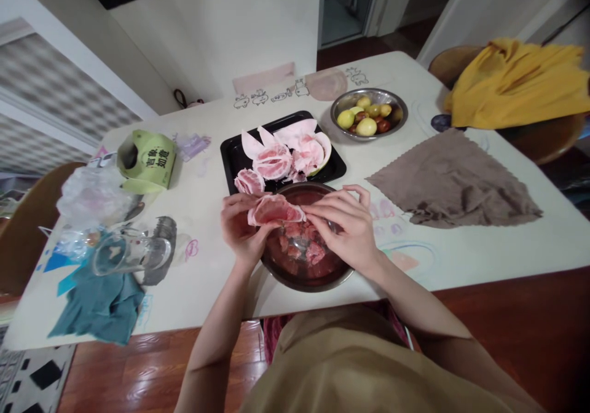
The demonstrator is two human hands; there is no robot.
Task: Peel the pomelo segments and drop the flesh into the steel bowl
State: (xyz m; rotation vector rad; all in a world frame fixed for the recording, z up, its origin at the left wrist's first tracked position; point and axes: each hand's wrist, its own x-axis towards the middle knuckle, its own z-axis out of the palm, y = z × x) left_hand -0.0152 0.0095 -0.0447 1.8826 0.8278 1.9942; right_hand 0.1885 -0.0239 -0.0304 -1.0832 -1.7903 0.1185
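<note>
A pink pomelo segment (pixel 275 210) is held up between my two hands, over the near steel bowl (pixel 306 283). My left hand (pixel 244 225) is closed around its left end, thumb in front. With thumb and fingertips, my right hand (pixel 348 224) pinches the membrane at its right end. Loose pieces of pomelo flesh (pixel 315 253) lie inside the bowl below. Just beyond stands a black tray (pixel 230 155) bearing larger pomelo segments (pixel 271 161) and pale peel (pixel 295 131).
A steel bowl of mixed fruit (pixel 369 135) stands behind right. Rightward lie a brown cloth (pixel 452 182) and a yellow garment (pixel 516 87) on a chair. To the left are a glass jug (pixel 133 253), a teal cloth (pixel 104 299), a green bag (pixel 154 161) and clear plastic (pixel 94 195).
</note>
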